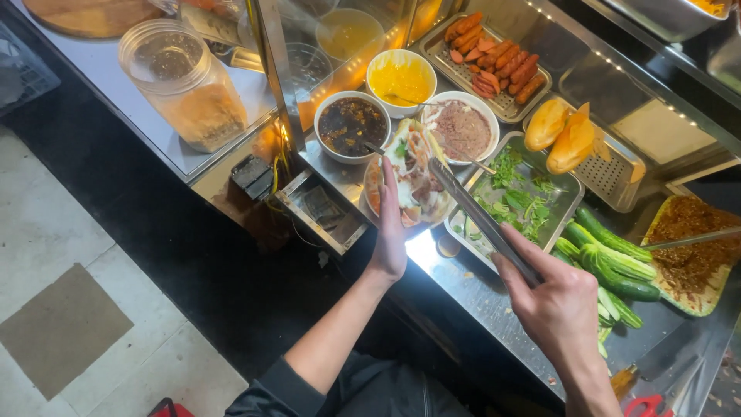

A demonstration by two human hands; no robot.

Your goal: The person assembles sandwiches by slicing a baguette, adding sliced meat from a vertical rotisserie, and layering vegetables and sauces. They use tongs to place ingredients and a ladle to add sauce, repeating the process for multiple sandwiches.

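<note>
**Filled Sandwich Held Over Steel Counter: Spill Hazards and Materials**

Left hand (390,232) flat and upright against the near side of an open sandwich (413,174), fingers extended, supporting rather than clamping; right hand (552,297) closed around metal tongs (478,220), tips reaching to about 11 o'clock and resting in the filling; whether the tips pinch anything cannot be told.

Hazards, as judged from this position:
- Loose filling likely to slide out at the sandwich's near end if tilted; no grip on the far side.
- Dark sauce bowl (352,125) touching or just beside the sandwich at 10 o'clock; a knock from the bread or the tongs could tip it.
- Spoon handle projecting from the meat bowl (463,127) at 1 o'clock; liable to catch the tongs.
- Counter edge close below the left hand; dropped pieces would fall to the floor.

Materials and shapes:
- Sandwich: crusty bread, split lengthwise; shredded pale and orange filling.
- Tongs: long, flat, polished steel.
- Bowls: round, white, glazed; yellow sauce bowl (401,77) at 12 o'clock.
- Herb tray (567,202): rectangular steel, leafy greens, at 3 o'clock.
- Cucumbers (614,259): smooth, dark green, some cut into strips.
</note>
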